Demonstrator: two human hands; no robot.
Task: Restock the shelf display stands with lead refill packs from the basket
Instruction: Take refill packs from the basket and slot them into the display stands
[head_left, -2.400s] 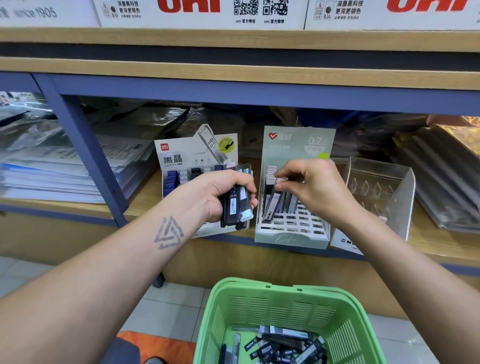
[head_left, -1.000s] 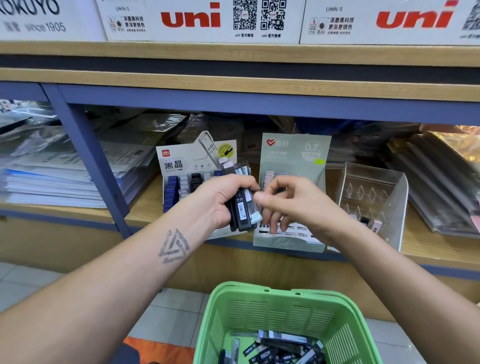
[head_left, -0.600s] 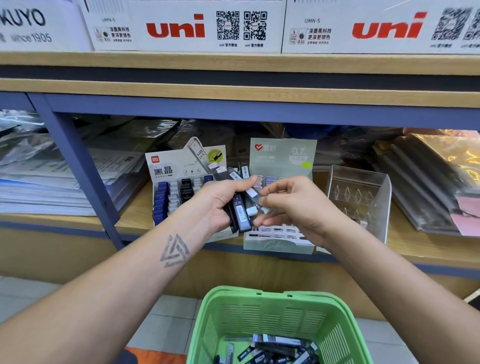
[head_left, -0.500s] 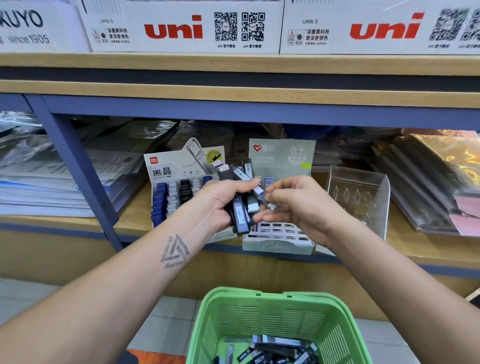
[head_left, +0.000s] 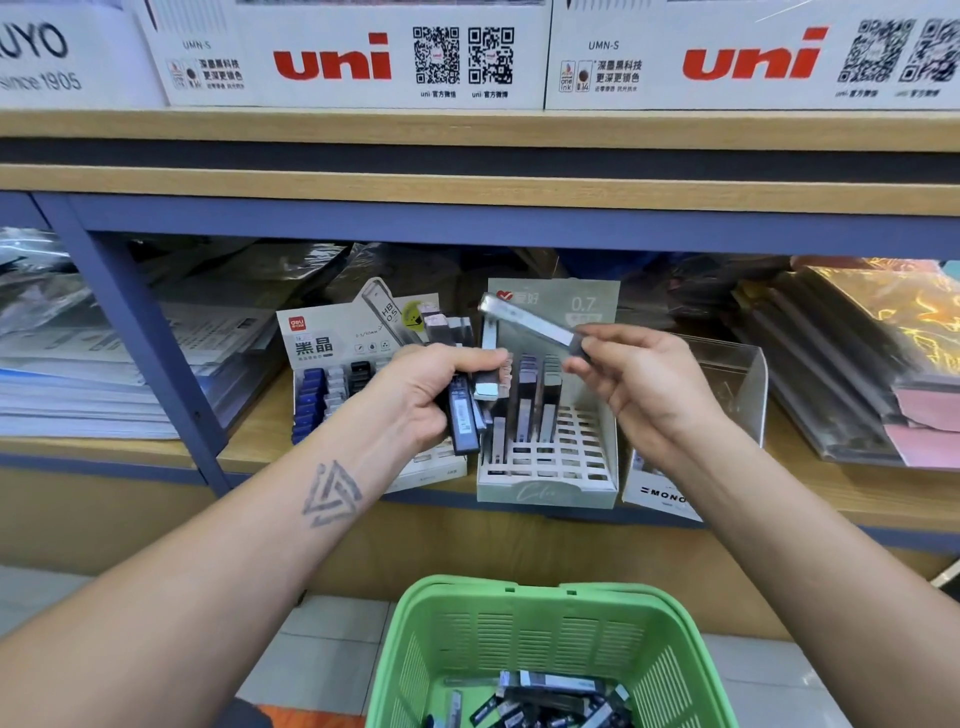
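Two bare hands were raised in front of the lower shelf (head_left: 156, 444), each holding stock. The left hand (head_left: 415, 395) had its fingers curled round a bunch of lead refill packs (head_left: 464, 410) — dark, slim cases fanned out above and below the fist. The right hand (head_left: 639, 384) pinched a single grey refill pack (head_left: 530, 319) by its near end between thumb and fingertips, the pack tilted up and to the left, held in the air in front of the backing card marked 0.7. That card belonged to the pale green display stand (head_left: 545, 491), which stood on the shelf between the two hands; several packs stood upright in the far slots of its white grid, while the near slots showed bare. Just to its left, partly hidden by the left hand, stood the white Deli display stand (head_left: 332, 343) with rows of blue, grey and black packs. To the right of the green stand sat a clear acrylic holder (head_left: 737, 384) with a Mono label near its base. Nearest the camera, below the shelf, the green plastic basket (head_left: 519, 639) held a loose heap of more refill packs (head_left: 550, 701) at its bottom. White uni cartons (head_left: 332, 62) lined the upper shelf — stacked paper and plastic sleeves lay at either side.
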